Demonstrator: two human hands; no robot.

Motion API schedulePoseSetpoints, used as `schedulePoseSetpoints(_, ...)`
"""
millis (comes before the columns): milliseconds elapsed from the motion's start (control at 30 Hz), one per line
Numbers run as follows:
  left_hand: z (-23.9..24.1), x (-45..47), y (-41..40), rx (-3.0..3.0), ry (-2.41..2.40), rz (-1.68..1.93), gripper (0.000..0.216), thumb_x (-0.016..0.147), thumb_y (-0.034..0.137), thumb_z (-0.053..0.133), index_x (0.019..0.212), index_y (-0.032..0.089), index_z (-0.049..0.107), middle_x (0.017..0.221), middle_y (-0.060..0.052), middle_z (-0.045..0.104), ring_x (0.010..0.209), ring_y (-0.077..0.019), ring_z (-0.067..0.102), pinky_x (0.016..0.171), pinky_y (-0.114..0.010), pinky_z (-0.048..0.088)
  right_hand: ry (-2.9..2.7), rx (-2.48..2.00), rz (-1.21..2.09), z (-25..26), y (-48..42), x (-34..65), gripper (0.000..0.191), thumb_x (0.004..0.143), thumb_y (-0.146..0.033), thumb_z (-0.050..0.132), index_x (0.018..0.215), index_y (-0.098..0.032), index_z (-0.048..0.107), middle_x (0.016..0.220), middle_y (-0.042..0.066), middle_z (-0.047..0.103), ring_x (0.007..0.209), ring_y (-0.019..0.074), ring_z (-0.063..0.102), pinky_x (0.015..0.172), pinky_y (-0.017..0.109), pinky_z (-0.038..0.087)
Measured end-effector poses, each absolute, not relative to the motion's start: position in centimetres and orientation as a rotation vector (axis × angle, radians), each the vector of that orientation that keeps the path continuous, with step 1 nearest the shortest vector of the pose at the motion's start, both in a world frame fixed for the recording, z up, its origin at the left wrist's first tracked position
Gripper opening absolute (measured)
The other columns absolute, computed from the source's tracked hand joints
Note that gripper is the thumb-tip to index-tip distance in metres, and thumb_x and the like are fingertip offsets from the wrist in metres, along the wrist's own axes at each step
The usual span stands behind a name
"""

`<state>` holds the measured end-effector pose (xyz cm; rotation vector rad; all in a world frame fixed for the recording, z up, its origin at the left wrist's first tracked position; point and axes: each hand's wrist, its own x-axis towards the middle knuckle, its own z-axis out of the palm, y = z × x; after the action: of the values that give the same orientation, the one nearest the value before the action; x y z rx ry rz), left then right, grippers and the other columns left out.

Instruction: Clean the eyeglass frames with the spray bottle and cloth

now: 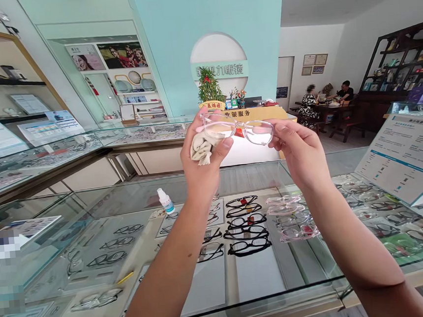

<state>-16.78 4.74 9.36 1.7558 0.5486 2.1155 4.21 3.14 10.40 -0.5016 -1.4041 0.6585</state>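
Note:
A pair of clear-framed glasses [259, 132] is held up in front of me, level and above the glass counter. My left hand [205, 144] is closed around a crumpled pale cloth [202, 147] and the lens on the left side of the glasses, its thumb in front. At the other end, my right hand [299, 146] pinches the frame between thumb and fingers. Below my hands, a column of dark-framed glasses [248, 231] lies in the display case, with several pink and clear frames [293, 219] beside it.
A small white spray bottle [166, 202] stands on the glass counter [256, 292] at left. An information sign [406, 156] leans at right. Further off are a cashier desk with a plant [209, 87] and two people seated at a table [327, 109]. A yellow pencil-like stick [125, 277] lies lower left.

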Motion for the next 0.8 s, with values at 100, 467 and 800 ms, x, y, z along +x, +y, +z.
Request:
schedulePoseSetpoints(100, 9.8, -16.7, 4.3, 1.743, 0.469, 2.119, 0.072, 0.080, 0.059, 0.099, 0.144, 0.038, 0.072, 0.145, -0.008, 0.078, 0.127, -0.0310, 0.078, 0.104, -0.048, 0.069, -1.415, -0.540, 0.667, 10.5, 3.3, 4.5, 0.024, 0.102, -0.039, 0.066, 0.101, -0.034, 0.090, 0.090, 0.001, 0.079, 0.082, 0.0184, 0.064, 0.075, 0.036, 0.051)
schedulePoseSetpoints(467, 9.9, -17.5, 3.8, 2.020, 0.624, 1.895, 0.069, 0.072, 0.061, 0.102, 0.129, 0.029, 0.080, 0.140, -0.012, 0.080, 0.128, -0.0358, 0.080, 0.105, -0.048, 0.068, -1.738, -0.505, 0.670, 11.4, 2.5, 5.6, 0.007, 0.097, -0.039, 0.082, 0.097, -0.033, 0.085, 0.120, 0.001, 0.084, 0.108, 0.0220, 0.074, 0.095, 0.042, 0.058)
schedulePoseSetpoints(800, 10.8, -18.0, 2.1, 2.069, 0.702, 1.600, 0.072, 0.067, 0.061, 0.104, 0.125, 0.025, 0.081, 0.121, -0.012, 0.086, 0.107, -0.0314, 0.081, 0.089, -0.042, 0.069, -1.845, -0.399, 1.023, 11.6, 2.8, 6.2, 0.012, 0.094, -0.039, 0.086, 0.088, -0.028, 0.088, 0.093, 0.001, 0.086, 0.090, 0.0183, 0.075, 0.093, 0.040, 0.062)
